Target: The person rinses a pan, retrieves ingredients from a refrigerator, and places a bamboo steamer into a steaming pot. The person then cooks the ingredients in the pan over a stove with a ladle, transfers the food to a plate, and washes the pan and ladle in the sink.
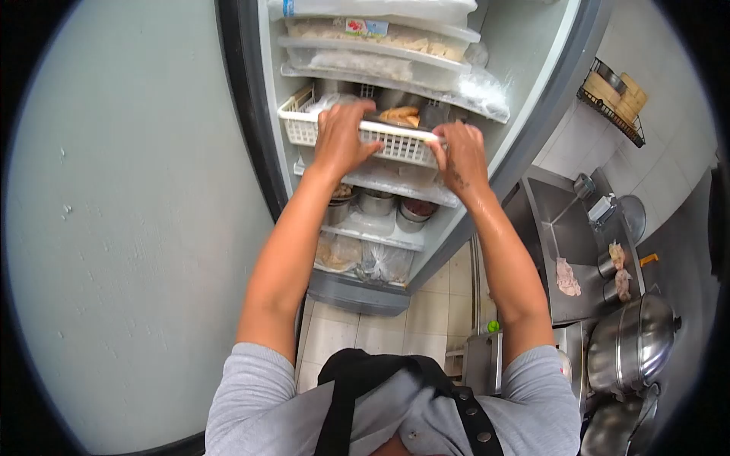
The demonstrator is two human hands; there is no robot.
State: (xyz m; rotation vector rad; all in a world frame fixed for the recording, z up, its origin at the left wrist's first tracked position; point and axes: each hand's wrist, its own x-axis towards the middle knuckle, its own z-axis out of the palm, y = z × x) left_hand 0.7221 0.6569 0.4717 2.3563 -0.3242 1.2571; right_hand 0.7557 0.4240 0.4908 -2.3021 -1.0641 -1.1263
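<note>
A white slotted plastic basket [408, 147] sits partly out of a middle shelf of the open fridge. My left hand [344, 138] is closed over its front rim, with the thumb against the front face. At the right end of the same rim, my right hand [462, 157] grips with its thumb in front and its fingers over the top. Inside the basket lies some orange-brown food [401, 115], partly hidden by the rim. To the left, a white basket corner [298, 125] shows beside my left hand; I cannot tell whether it belongs to the same basket.
Trays of wrapped food [372, 38] fill the shelves above. Below stand metal pots [376, 202] and bagged food [386, 261]. The fridge door [122, 228] stands open on the left. A steel sink [559, 201] and a large steamer pot [627, 346] are on the right.
</note>
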